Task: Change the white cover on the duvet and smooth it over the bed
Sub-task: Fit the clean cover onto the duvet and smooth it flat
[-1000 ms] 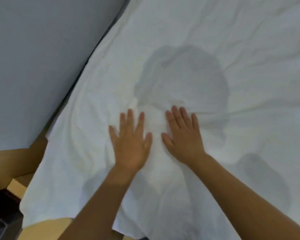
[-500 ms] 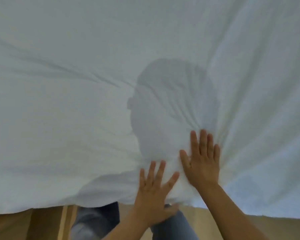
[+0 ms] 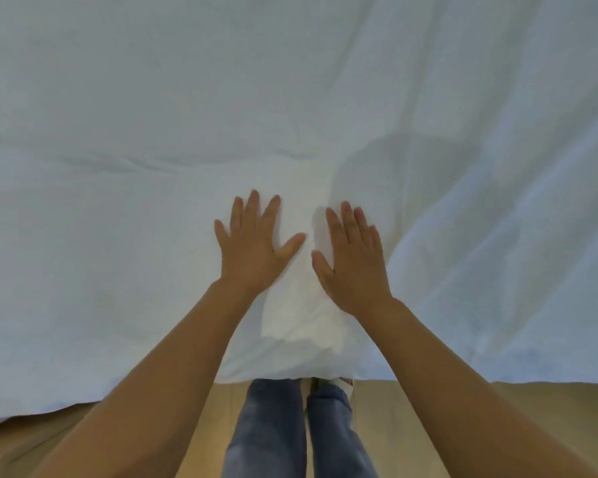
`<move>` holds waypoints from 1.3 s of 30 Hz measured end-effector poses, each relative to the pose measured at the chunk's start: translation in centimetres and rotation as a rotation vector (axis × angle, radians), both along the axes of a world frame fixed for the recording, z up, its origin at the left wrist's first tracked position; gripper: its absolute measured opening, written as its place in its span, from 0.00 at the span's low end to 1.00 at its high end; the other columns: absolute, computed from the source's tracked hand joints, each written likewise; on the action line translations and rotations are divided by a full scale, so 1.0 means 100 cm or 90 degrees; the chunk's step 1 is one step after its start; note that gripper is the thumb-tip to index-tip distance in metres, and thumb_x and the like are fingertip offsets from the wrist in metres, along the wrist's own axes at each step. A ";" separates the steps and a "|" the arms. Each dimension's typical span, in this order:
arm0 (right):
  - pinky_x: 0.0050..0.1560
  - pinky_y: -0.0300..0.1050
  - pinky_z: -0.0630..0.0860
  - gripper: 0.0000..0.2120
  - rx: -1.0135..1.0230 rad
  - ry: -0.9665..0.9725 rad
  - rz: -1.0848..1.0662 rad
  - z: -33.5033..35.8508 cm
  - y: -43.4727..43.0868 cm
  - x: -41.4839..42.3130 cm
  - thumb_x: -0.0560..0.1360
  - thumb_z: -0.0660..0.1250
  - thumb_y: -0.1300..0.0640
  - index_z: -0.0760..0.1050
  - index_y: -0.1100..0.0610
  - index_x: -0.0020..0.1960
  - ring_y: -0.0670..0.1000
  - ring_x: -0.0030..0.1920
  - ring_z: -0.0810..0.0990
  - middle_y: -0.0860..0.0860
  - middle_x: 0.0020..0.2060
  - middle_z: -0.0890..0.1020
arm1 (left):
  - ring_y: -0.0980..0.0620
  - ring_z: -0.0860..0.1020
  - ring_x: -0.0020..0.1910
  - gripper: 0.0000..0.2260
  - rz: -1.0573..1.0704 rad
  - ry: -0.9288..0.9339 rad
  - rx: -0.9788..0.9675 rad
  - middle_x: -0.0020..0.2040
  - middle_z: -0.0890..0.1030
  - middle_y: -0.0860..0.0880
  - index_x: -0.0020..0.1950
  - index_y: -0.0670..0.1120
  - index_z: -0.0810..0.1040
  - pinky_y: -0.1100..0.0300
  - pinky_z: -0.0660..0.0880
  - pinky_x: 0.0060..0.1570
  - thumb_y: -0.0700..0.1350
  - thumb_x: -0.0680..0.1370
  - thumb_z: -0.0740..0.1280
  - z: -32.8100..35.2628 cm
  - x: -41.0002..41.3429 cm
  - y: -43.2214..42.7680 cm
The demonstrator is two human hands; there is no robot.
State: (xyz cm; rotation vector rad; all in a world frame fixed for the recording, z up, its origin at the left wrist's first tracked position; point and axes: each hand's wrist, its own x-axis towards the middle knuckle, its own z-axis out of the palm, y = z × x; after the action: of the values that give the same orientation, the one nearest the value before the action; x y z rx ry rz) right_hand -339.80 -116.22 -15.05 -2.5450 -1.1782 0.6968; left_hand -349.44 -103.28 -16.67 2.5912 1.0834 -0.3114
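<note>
White duvet cover (image 3: 152,167) spread over bed; left hand (image 3: 252,246), right hand (image 3: 354,260) flat, fingers splayed, pressing fabric.

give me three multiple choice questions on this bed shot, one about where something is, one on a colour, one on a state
1. Where does the white cover's near edge hang?
A. above the wooden floor
B. over a pillow
C. against a window

2. What colour are the person's trousers?
A. red
B. blue denim
C. white

3. How are the left hand and right hand placed?
A. fists gripping cloth
B. raised high off the bed
C. flat, fingers spread, on the cover

Answers: 1 A, floor shows just below the cover's edge. 2 B, faded blue legs stand at the bed. 3 C, both palms lie open side by side.
</note>
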 end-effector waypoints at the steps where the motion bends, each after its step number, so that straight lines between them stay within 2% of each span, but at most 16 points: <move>1: 0.73 0.49 0.37 0.31 -0.016 0.003 0.009 -0.003 0.003 -0.003 0.80 0.53 0.48 0.43 0.53 0.78 0.53 0.77 0.40 0.54 0.77 0.44 | 0.45 0.41 0.77 0.33 -0.054 0.042 -0.008 0.78 0.43 0.47 0.78 0.55 0.45 0.39 0.41 0.70 0.65 0.77 0.53 -0.007 0.003 -0.010; 4: 0.73 0.50 0.38 0.31 -0.029 0.013 -0.016 -0.009 0.014 0.000 0.80 0.53 0.50 0.45 0.53 0.78 0.52 0.77 0.41 0.52 0.77 0.45 | 0.48 0.40 0.77 0.31 -0.140 0.024 -0.087 0.79 0.43 0.49 0.77 0.56 0.45 0.41 0.38 0.70 0.60 0.78 0.53 -0.019 0.006 -0.033; 8: 0.73 0.50 0.41 0.31 -0.042 -0.003 -0.001 -0.004 0.044 0.012 0.79 0.55 0.49 0.46 0.53 0.78 0.51 0.77 0.42 0.51 0.77 0.46 | 0.52 0.52 0.76 0.31 0.012 -0.127 -0.041 0.77 0.57 0.51 0.77 0.52 0.57 0.40 0.39 0.69 0.59 0.77 0.60 -0.012 -0.004 0.028; 12: 0.73 0.51 0.40 0.31 -0.057 0.003 0.029 0.000 0.094 0.011 0.79 0.55 0.49 0.47 0.51 0.77 0.51 0.77 0.42 0.49 0.77 0.45 | 0.49 0.43 0.77 0.39 0.143 -0.022 0.018 0.79 0.44 0.50 0.78 0.53 0.42 0.37 0.42 0.70 0.66 0.75 0.58 -0.007 -0.013 0.135; 14: 0.73 0.51 0.40 0.31 -0.054 0.002 0.050 -0.002 0.121 0.010 0.79 0.55 0.50 0.46 0.51 0.78 0.50 0.77 0.41 0.49 0.77 0.44 | 0.48 0.40 0.77 0.36 0.132 0.021 0.003 0.78 0.42 0.50 0.77 0.54 0.42 0.38 0.41 0.70 0.66 0.76 0.54 -0.016 -0.011 0.166; 17: 0.73 0.51 0.40 0.32 -0.062 -0.018 0.077 -0.007 0.153 0.010 0.78 0.55 0.50 0.45 0.51 0.78 0.50 0.76 0.40 0.49 0.77 0.43 | 0.50 0.47 0.77 0.24 0.079 -0.020 0.070 0.78 0.53 0.53 0.77 0.52 0.57 0.45 0.41 0.71 0.57 0.82 0.51 -0.038 -0.014 0.170; 19: 0.73 0.51 0.39 0.32 -0.082 -0.034 0.097 -0.009 0.166 0.010 0.78 0.55 0.51 0.44 0.51 0.78 0.50 0.76 0.39 0.49 0.77 0.42 | 0.48 0.57 0.76 0.18 0.080 -0.110 0.089 0.74 0.65 0.52 0.71 0.48 0.70 0.48 0.46 0.72 0.49 0.83 0.55 -0.046 -0.014 0.167; 22: 0.73 0.52 0.38 0.32 -0.113 -0.060 0.115 -0.010 0.174 0.012 0.78 0.55 0.51 0.44 0.51 0.78 0.50 0.76 0.39 0.49 0.77 0.42 | 0.45 0.66 0.71 0.13 0.086 -0.201 0.087 0.67 0.74 0.49 0.64 0.44 0.77 0.48 0.52 0.71 0.43 0.81 0.60 -0.044 -0.013 0.167; 24: 0.73 0.54 0.38 0.31 -0.119 -0.093 0.138 -0.008 0.180 0.018 0.79 0.55 0.49 0.45 0.51 0.78 0.51 0.77 0.40 0.50 0.77 0.43 | 0.45 0.67 0.71 0.15 0.071 -0.198 0.076 0.68 0.73 0.47 0.66 0.42 0.75 0.48 0.52 0.71 0.44 0.80 0.60 -0.041 -0.019 0.163; 26: 0.72 0.59 0.43 0.30 -0.079 -0.133 0.196 -0.007 0.191 0.024 0.79 0.54 0.46 0.50 0.52 0.77 0.55 0.77 0.46 0.53 0.77 0.49 | 0.45 0.62 0.74 0.21 0.039 -0.153 0.033 0.73 0.67 0.47 0.72 0.44 0.68 0.49 0.48 0.71 0.50 0.81 0.53 -0.039 -0.026 0.156; 28: 0.71 0.61 0.49 0.30 -0.060 -0.171 0.278 -0.015 0.195 0.033 0.77 0.49 0.43 0.56 0.53 0.76 0.57 0.75 0.55 0.54 0.76 0.57 | 0.43 0.63 0.73 0.26 0.003 -0.117 0.035 0.73 0.66 0.45 0.73 0.44 0.66 0.44 0.52 0.70 0.55 0.79 0.50 -0.039 -0.030 0.150; 29: 0.72 0.59 0.46 0.31 -0.087 -0.172 0.285 -0.021 0.189 0.039 0.75 0.44 0.41 0.53 0.51 0.76 0.56 0.76 0.54 0.53 0.76 0.55 | 0.41 0.64 0.72 0.27 -0.004 -0.105 0.051 0.72 0.67 0.44 0.72 0.43 0.67 0.41 0.55 0.69 0.56 0.78 0.51 -0.039 -0.031 0.146; 31: 0.72 0.51 0.38 0.34 -0.172 -0.147 0.142 -0.031 0.153 0.056 0.73 0.36 0.37 0.42 0.47 0.76 0.53 0.77 0.46 0.49 0.76 0.46 | 0.38 0.64 0.71 0.28 -0.010 -0.106 0.068 0.72 0.67 0.42 0.72 0.45 0.67 0.38 0.58 0.68 0.58 0.77 0.52 -0.041 -0.029 0.131; 34: 0.74 0.52 0.39 0.34 -0.281 -0.163 -0.102 -0.032 0.067 0.082 0.74 0.38 0.37 0.40 0.48 0.77 0.53 0.77 0.42 0.51 0.77 0.44 | 0.37 0.60 0.73 0.28 -0.080 -0.130 0.024 0.74 0.64 0.42 0.73 0.50 0.66 0.40 0.51 0.70 0.60 0.76 0.53 -0.041 -0.024 0.091; 37: 0.74 0.58 0.41 0.31 -0.383 -0.151 -0.222 -0.018 0.035 0.096 0.79 0.44 0.40 0.39 0.51 0.77 0.54 0.77 0.41 0.53 0.77 0.42 | 0.37 0.60 0.73 0.29 -0.169 -0.102 -0.023 0.74 0.64 0.42 0.72 0.50 0.67 0.38 0.51 0.70 0.62 0.75 0.53 -0.033 -0.015 0.053; 39: 0.74 0.60 0.41 0.31 -0.294 -0.167 -0.211 -0.013 0.055 0.088 0.79 0.46 0.43 0.42 0.54 0.78 0.55 0.77 0.43 0.55 0.77 0.44 | 0.35 0.62 0.72 0.30 -0.169 -0.080 -0.051 0.73 0.65 0.41 0.72 0.48 0.68 0.35 0.52 0.67 0.62 0.75 0.53 -0.027 -0.006 0.039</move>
State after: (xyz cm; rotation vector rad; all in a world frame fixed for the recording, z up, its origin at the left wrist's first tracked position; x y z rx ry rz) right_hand -331.02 -110.74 -16.37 -3.1949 -0.6818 0.6229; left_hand -350.01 -99.41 -19.34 2.6419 0.6717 -0.2421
